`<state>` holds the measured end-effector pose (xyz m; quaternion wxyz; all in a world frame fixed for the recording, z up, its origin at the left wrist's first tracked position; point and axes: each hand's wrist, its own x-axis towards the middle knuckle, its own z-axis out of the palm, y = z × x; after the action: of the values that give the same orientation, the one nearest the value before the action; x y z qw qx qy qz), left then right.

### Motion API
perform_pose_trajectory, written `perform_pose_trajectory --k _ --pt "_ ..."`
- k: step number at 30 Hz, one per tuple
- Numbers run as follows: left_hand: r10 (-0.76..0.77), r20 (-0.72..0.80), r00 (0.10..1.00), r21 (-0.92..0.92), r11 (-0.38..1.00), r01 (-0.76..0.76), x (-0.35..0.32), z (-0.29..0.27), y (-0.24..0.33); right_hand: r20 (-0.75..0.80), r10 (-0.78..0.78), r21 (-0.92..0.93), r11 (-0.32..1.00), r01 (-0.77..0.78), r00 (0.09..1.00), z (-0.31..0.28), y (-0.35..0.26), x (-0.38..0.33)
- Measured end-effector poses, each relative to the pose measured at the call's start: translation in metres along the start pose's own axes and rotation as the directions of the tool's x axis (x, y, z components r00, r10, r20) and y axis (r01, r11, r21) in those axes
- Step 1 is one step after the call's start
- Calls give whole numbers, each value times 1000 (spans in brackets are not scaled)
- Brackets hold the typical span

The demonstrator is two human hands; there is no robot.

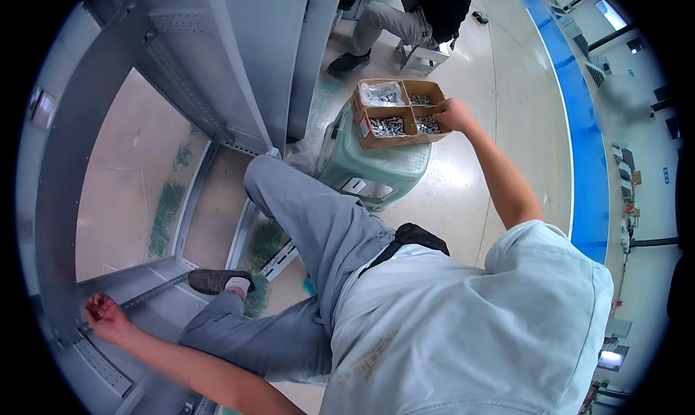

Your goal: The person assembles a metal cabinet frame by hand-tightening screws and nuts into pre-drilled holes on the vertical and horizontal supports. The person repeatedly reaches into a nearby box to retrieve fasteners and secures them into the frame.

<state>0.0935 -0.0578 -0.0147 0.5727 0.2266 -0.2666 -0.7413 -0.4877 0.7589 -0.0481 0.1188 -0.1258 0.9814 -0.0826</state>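
Note:
My right hand [454, 115] reaches over the right side of a brown cardboard box [392, 143]. Its bent fingers dip toward the nuts [427, 124] in the near right compartment, and what the fingertips pinch is hidden. Bolts [387, 126] fill the near left compartment; small metal parts [418, 100] and a clear plastic bag [381, 94] of hardware occupy the far ones. Out to the left, my left hand [107, 318] is beside the lower rail of a grey metal frame [54, 219]. Its fingers curl inward over the palm; their contents cannot be made out.
The box stands on a pale green plastic stool [405, 161]. Tall grey panels [279, 53] rise behind my knee. A slotted metal strip [279, 261] lies near my shoe [217, 281]. Farther off, another person [394, 24] sits on a small stool [422, 57].

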Motion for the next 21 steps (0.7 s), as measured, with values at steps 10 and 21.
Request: perform_pose_trajectory --k 10,21 --pt "-114 35 993 90 990 111 -20 3 -16 86 33 -236 972 -12 996 97 12 57" --pt "-234 186 954 21 972 235 -22 -25 -24 -93 100 -177 977 -115 991 62 30 51"
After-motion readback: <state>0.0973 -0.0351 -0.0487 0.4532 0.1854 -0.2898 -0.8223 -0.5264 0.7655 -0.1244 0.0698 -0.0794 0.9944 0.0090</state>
